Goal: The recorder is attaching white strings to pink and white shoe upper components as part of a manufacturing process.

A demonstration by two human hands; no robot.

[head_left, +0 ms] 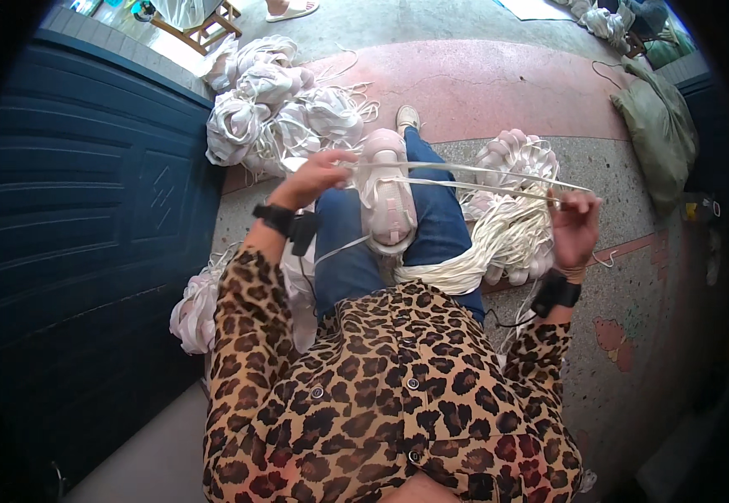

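A pale pink and white sneaker upper (390, 214) lies lengthwise across my lap between my thighs. Two strands of a white shoelace (473, 169) stretch from it to the right, pulled nearly straight. My right hand (575, 222) is closed on the far end of these strands, out past my right knee. At the upper's left edge, my left hand (318, 178) has its fingers pinched together where the upper strand begins; the fingertips are slightly blurred. Another loose lace end hangs from the upper's left side over my left thigh. A thick bundle of cream laces (498, 243) drapes over my right thigh.
A heap of laced white uppers (276, 109) lies ahead on the left, beside a dark blue door (88, 184). More uppers (517, 159) are stacked by my right knee, others (195, 314) by my left hip. A greenish sack (656, 134) stands right. Another person's foot (291, 12) shows at the top.
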